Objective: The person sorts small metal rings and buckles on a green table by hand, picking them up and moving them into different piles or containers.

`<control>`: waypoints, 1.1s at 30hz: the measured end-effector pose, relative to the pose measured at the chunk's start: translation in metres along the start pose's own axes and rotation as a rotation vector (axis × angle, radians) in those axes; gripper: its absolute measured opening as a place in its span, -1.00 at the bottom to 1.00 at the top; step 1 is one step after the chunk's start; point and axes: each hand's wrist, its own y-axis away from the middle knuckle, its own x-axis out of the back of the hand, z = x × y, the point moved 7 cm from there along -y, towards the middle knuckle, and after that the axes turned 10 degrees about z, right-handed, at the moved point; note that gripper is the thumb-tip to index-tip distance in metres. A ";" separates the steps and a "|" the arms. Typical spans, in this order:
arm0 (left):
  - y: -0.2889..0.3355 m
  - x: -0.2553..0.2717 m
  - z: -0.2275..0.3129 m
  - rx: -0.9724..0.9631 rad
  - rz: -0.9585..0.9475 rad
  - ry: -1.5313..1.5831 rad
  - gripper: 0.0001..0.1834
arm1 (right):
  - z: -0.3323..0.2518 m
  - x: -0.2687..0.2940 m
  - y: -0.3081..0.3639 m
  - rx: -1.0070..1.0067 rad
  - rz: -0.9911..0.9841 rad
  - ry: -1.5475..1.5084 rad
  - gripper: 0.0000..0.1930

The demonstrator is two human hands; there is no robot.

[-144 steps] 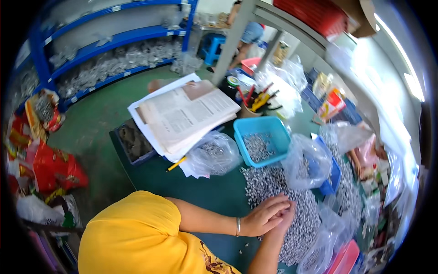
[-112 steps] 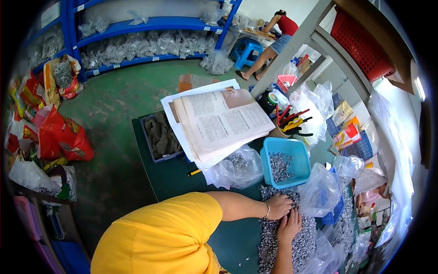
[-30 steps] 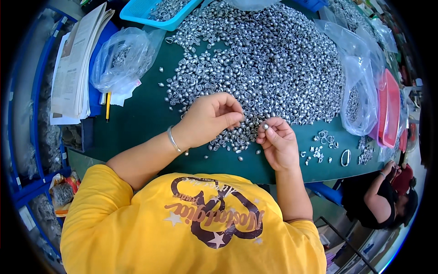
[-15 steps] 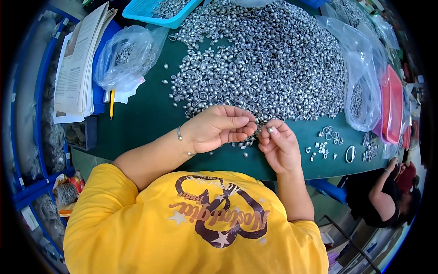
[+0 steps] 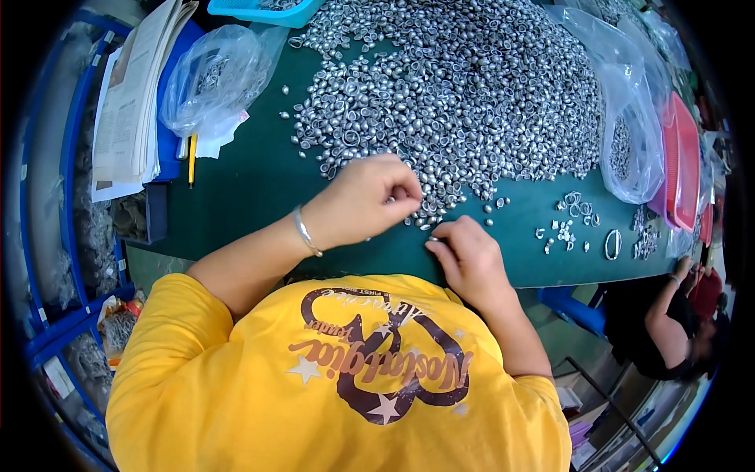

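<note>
A broad heap of small silver-grey domed metal pieces (image 5: 472, 102), several of them turned hollow side up, covers the middle of the green table (image 5: 236, 204). My left hand (image 5: 370, 197) is at the heap's near edge, its fingers curled together; what they hold, if anything, is hidden. Closer to the table's front edge, my right hand (image 5: 469, 259) is closed, thumb and forefinger pinched on a small metal piece (image 5: 434, 238) that barely shows. A few loose pieces (image 5: 489, 209) lie between the heap and my right hand.
Right of my hands lie small sorted metal parts (image 5: 565, 232) and an oval ring (image 5: 613, 245). Plastic bags (image 5: 633, 149), a red basket (image 5: 681, 165) and a blue basket (image 5: 271, 14) border the heap. Papers (image 5: 130, 110) and a yellow pencil (image 5: 191, 161) are left. A person (image 5: 661, 330) sits at right.
My hands have moved apart. The left has drawn its spread fingers in and turned over at the heap's edge; the right has turned palm down and moved slightly nearer me.
</note>
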 end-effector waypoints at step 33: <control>0.016 -0.024 -0.029 0.417 -0.051 0.372 -0.85 | 0.056 0.048 0.018 -0.341 0.320 -0.366 -0.92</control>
